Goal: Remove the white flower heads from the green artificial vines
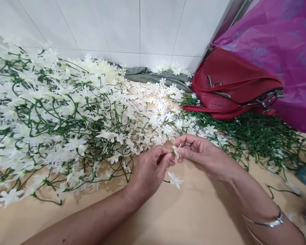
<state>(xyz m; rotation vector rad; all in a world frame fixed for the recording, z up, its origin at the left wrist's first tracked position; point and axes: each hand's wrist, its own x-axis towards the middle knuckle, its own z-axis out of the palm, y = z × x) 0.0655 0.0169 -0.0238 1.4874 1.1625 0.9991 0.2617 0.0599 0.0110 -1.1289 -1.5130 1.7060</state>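
Between my two hands is a small white artificial flower (pixel 176 150). My left hand (pixel 150 170) is closed, its thumb and forefinger pinching the green base of the flower. From the other side my right hand (pixel 201 153) is closed with thumb and fingertips at the petals. Just below the left fingers hangs or lies a second white flower (pixel 175 180) on a short green stem; where that stem leads is hidden behind the left hand. A large heap of white flowers on green stems (pixel 76 119) spreads to the left of my hands.
Loose white blossoms (pixel 158 105) lie behind my hands, near a grey-green cloth (pixel 153 75) by the tiled wall (pixel 158 27). Bare green stems (pixel 260 136) are piled at right, under a red handbag (pixel 234 78). A purple plastic bag (pixel 283 44) stands behind it.
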